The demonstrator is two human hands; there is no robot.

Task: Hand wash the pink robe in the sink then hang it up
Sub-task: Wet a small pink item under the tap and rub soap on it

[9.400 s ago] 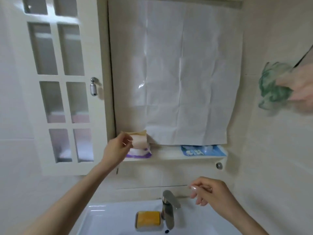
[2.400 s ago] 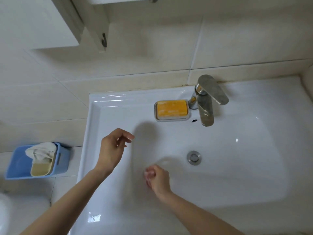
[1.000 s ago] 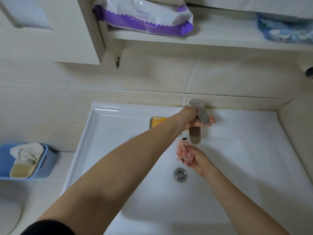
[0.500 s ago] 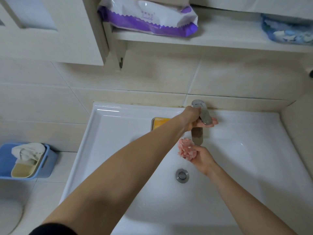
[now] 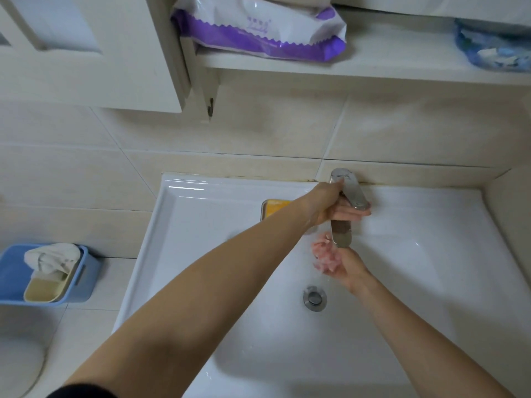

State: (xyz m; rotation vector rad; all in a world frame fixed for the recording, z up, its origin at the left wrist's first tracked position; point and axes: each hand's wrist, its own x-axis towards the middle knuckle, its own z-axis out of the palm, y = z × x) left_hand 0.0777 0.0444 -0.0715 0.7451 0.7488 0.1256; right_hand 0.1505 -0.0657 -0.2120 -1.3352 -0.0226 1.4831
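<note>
L hand [image 5: 330, 209] is gripping the faucet lever [image 5: 350, 191], thumb on top, fingers beneath. R hand [image 5: 344, 264] is clutching the bunched pink robe [image 5: 324, 254] just under the spout, over the sink [image 5: 431, 268], near the drain [image 5: 315, 298].

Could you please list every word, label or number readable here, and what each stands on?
No text can be read here.
Purple and white pack on the shelf: small purple print, too blurred to read.
Blue pack at the shelf's right end: any print too blurred to read.
</note>
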